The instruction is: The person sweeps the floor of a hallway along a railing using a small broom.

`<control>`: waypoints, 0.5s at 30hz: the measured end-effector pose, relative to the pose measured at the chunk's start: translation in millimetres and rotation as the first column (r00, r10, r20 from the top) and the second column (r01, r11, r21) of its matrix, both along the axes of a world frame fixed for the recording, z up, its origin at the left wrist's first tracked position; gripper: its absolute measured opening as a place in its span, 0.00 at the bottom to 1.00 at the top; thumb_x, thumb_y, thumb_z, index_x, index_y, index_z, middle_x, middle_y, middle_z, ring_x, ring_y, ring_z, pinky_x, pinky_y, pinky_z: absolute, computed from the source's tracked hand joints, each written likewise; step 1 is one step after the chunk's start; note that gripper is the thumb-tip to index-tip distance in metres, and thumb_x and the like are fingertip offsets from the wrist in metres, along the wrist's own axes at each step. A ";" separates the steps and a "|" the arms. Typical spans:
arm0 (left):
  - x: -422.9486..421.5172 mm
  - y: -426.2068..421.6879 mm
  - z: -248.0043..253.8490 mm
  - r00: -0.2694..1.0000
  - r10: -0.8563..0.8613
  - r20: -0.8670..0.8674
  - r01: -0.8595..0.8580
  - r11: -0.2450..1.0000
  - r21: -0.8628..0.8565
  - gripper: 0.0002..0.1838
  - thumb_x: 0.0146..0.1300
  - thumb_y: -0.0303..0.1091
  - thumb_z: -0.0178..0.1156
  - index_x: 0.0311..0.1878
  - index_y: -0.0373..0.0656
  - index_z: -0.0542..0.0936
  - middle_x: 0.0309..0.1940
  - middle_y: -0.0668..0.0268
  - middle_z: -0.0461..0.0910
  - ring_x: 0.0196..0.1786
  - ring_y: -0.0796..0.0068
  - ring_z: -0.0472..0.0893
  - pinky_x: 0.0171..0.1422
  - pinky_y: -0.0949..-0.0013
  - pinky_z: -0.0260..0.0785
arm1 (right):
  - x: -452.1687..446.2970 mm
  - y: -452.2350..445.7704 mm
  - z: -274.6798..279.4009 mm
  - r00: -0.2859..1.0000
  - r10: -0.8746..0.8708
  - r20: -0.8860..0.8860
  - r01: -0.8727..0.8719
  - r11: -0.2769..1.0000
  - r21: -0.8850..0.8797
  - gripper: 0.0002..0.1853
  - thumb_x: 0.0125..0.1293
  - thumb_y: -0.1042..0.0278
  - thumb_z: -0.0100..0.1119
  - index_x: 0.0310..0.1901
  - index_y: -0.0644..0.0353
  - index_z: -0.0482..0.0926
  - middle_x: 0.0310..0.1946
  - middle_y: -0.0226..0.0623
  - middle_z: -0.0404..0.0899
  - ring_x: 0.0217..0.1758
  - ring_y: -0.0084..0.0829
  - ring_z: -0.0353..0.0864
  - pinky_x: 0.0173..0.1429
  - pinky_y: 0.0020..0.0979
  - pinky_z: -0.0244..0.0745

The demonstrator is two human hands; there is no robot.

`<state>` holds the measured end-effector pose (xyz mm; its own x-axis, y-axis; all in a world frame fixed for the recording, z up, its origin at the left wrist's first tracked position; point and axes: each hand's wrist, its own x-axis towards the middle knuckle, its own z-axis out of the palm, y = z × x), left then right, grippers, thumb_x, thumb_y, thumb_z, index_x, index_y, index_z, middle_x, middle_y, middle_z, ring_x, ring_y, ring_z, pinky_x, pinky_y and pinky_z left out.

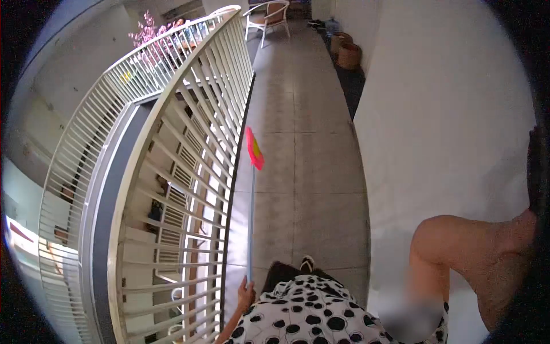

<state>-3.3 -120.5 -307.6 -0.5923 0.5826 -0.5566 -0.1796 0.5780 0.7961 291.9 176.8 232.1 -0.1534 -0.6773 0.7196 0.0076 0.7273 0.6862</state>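
Note:
My left hand (pixel 246 294) is closed around the lower end of a thin light-blue pole (pixel 252 223), beside the railing. The pole runs forward over the tiles, with a flat pink and yellow head (pixel 255 150) at its far end, close to the foot of the railing. On the right, my bent right arm comes down to the waist of the black-and-white spotted clothing. A grey blur covers the place of the right hand, so its fingers do not show.
A white barred railing (pixel 197 63) runs along the left, with a lower level visible through it. The tiled walkway (pixel 293 172) leads ahead to a wicker chair (pixel 268 20). Brown pots (pixel 349 57) stand by the white wall (pixel 441 126) on the right.

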 end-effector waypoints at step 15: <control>-37.9 -28.4 -18.5 0.945 -0.180 -0.272 0.162 0.983 -0.087 0.24 0.60 0.37 0.50 0.61 0.49 0.65 0.14 0.65 0.70 0.15 0.77 0.69 0.21 0.70 0.63 | -5.6 -25.3 8.4 0.999 -0.032 0.002 0.033 0.998 -0.046 0.08 0.58 0.68 0.53 0.30 0.66 0.73 0.25 0.38 0.73 0.28 0.29 0.71 0.31 0.27 0.67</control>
